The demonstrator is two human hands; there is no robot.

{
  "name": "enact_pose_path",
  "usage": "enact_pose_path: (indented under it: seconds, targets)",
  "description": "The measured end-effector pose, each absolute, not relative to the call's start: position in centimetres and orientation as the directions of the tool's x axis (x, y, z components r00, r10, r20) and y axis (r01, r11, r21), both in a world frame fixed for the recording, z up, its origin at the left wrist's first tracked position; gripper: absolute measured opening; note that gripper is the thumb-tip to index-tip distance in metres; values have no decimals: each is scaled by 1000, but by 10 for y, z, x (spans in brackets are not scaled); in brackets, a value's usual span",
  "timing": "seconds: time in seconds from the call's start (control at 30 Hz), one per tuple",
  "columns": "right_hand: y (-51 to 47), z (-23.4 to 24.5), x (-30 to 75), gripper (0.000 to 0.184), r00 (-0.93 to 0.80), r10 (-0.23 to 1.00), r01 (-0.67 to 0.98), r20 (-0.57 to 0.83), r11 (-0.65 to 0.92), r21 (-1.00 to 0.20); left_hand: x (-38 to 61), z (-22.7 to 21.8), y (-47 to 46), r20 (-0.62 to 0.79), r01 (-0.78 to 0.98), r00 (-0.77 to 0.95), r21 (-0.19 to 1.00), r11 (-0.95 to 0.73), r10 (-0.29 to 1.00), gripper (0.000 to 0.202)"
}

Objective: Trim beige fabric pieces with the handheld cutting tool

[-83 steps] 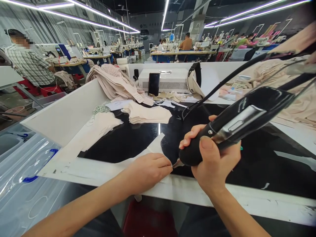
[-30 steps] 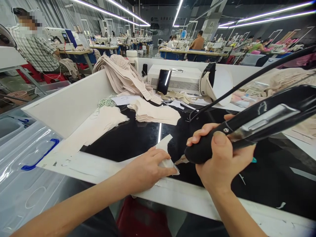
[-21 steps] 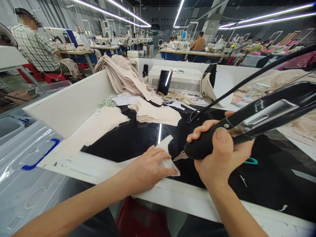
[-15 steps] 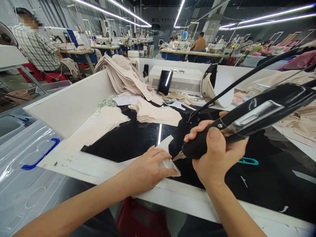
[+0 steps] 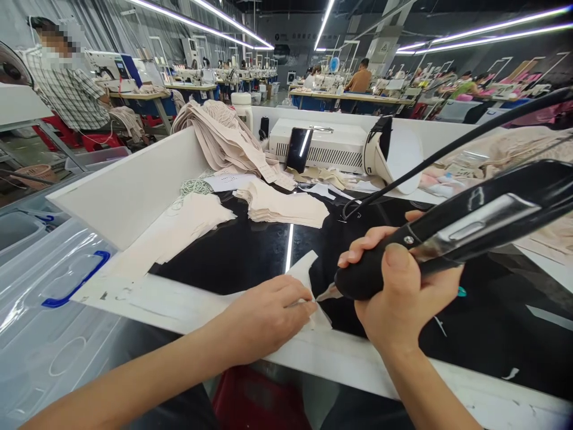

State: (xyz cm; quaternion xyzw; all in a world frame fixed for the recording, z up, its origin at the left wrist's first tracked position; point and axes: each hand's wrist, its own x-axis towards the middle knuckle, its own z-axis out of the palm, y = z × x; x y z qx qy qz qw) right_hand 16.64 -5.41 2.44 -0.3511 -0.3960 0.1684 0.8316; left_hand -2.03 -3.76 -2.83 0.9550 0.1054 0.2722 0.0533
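Observation:
My left hand (image 5: 273,316) is at the near edge of the black glossy work surface (image 5: 215,257), its thumb and fingertips pinched on a small white piece of fabric (image 5: 304,269). One end of the piece points up and away from the fingers, and another part hangs below them. My right hand (image 5: 398,292) grips a black corded hand tool (image 5: 430,239) with a silver plate on its side. From the tool's rounded end a thin, pale tip reaches the piece beside my left fingertips. I cannot tell whether the tip touches it.
A beige stack of cut fabric (image 5: 284,206) lies ahead, with another pile (image 5: 192,224) to the left. Behind stand a phone (image 5: 298,149) and a white vented box (image 5: 331,146). The tool's black cable (image 5: 421,167) arches on the right. A teal object (image 5: 462,292) is mostly hidden behind my right hand.
My left fingers have gone from spread over the fabric to pinching it. My right hand and the tool have shifted slightly right and down, covering most of the teal object.

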Motion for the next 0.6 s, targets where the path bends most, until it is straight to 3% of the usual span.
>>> enact_pose_path:
  seconds: [0.1,0.27,0.6]
  targets:
    - [-55,24,166,47,627,563,-6,538,694,-720,-15,-32,-28,468,107,870,133,-985,158,25]
    - [-56,22,167,42,623,567,-6,540,693,-721,-16,-34,-17,418,176,873,208,-962,251,32]
    - [-56,24,166,51,631,564,-23,533,700,-714,-26,-37,-4,379,175,888,244,-954,261,32]
